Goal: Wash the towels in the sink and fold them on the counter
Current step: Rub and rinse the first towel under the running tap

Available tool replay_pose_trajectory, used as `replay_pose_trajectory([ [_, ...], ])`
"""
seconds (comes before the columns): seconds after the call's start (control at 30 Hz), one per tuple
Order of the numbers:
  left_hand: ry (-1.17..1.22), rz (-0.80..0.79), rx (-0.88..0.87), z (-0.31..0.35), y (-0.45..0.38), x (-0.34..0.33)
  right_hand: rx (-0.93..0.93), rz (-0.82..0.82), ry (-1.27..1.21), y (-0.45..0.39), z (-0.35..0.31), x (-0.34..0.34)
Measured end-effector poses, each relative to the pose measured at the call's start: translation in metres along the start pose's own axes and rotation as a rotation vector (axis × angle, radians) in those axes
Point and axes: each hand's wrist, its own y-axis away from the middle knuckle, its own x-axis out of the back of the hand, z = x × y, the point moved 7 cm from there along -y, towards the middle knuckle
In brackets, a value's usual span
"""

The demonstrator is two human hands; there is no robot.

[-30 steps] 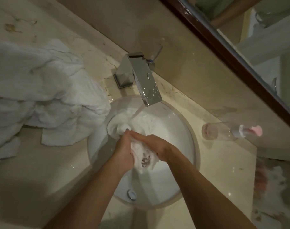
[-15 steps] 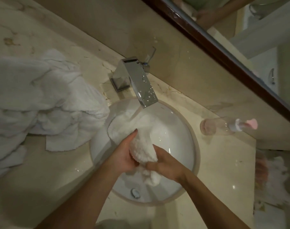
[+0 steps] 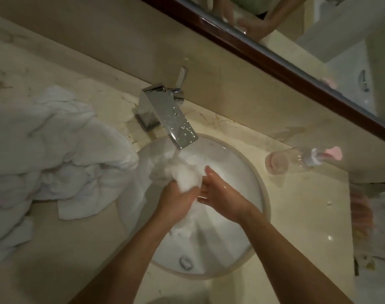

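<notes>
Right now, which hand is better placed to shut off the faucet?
Right. The left hand grips the wet towel under the stream, while the right hand lies open beside it, nearer the faucet lever's side.

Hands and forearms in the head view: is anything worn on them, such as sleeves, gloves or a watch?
Nothing worn shows. The left hand and right hand are bare and gloveless, both forearms uncovered to the picture's edge, with no sleeve or watch visible. The right hand's skin glistens wet.
</notes>
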Motion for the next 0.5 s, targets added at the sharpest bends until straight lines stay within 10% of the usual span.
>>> replay_pose_trajectory([
  [0.17,-0.927,-0.046,-0.135,-0.002,0.016,0.01,-0.012,0.07,0.093,-0.042,-0.023,-0.032],
  [0.33,-0.192,-0.156,0.075,-0.021,0.015,0.032,0.195,0.244,0.148,-0.05,-0.062,-0.023],
  [0.43,-0.527,0.215,-0.107,-0.011,-0.006,0.071,0.17,0.142,0.055,-0.045,-0.072,-0.018],
  [0.5,-0.628,0.175,-0.294,0.002,-0.026,0.062,0.047,-0.031,0.038,-0.03,-0.064,-0.022],
])
